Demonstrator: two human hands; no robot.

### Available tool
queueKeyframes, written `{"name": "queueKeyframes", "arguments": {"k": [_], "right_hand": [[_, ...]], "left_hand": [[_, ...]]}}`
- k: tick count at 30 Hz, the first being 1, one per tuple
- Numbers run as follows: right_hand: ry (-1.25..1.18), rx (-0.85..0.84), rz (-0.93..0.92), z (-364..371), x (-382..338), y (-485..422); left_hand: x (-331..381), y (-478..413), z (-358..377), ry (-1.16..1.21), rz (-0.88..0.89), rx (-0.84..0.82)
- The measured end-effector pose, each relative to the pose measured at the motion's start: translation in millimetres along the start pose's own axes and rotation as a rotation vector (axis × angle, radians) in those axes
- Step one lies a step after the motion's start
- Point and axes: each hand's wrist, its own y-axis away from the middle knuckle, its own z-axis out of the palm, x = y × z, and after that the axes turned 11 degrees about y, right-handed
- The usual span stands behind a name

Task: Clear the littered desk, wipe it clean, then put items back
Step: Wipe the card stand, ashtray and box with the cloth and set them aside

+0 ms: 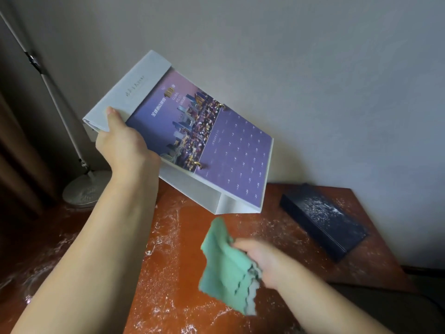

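1. My left hand [122, 143] grips the calendar [192, 138] by its left edge, thumb on top; it tilts in the air above the dusty desk [183, 249]
2. My right hand [267, 263] pinches the green cloth [226, 261], nearer me
3. A dark box [322, 220] lies far right

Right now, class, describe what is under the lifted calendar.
Under the calendar, held up by the left hand, lies the desk streaked with white powder; the right hand holds a green cloth near its lower edge. The desk behind the calendar is covered.
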Motion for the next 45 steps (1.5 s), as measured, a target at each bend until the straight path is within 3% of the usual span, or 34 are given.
{"name": "queueKeyframes", "arguments": {"k": [2,5,10,15,17,19,25,27,30,34,38,41,43,45], "right_hand": [[-0.030,0.106,0.045,2,12,-12],[-0.345,0.262,-0.023,-20,-2,-24],[-0.632,0.292,-0.349,-83,-59,-8],[-0.667,0.257,-0.518,-83,-75,5],[-0.620,0.220,-0.443,-73,-64,-2],[-0.524,0.110,-0.254,-55,-46,-8],[-0.201,-0.058,0.032,-17,-12,-11],[-0.093,0.050,0.073,-17,-7,-13],[-0.103,0.437,0.064,-35,-4,-15],[-0.115,0.852,-0.286,-64,-28,3],[0.263,1.047,-0.951,-52,-81,39],[0.564,1.028,-1.335,-33,-106,51],[0.767,0.995,-1.407,-21,-90,39],[1.031,1.017,-1.324,-23,-45,10]], "left_hand": [[-2,4,3,-0.013,0.020,-0.016],[-4,6,1,-0.027,0.022,-0.026],[-6,2,-6,0.008,-0.156,-0.085],[-11,12,-4,0.083,-0.285,-0.215],[-13,19,2,0.075,-0.270,-0.216],[-15,27,10,0.047,-0.226,-0.198],[-11,40,27,-0.009,0.031,-0.223],[-15,42,25,-0.068,0.104,-0.269],[-24,45,13,-0.163,0.149,-0.407],[-43,52,-12,-0.428,0.089,-0.615],[-54,73,-20,-0.532,-0.048,-0.680],[-56,97,-18,-0.520,-0.058,-0.719],[-52,107,-10,-0.411,-0.066,-0.691],[-46,106,-4,-0.307,-0.066,-0.637]]}}
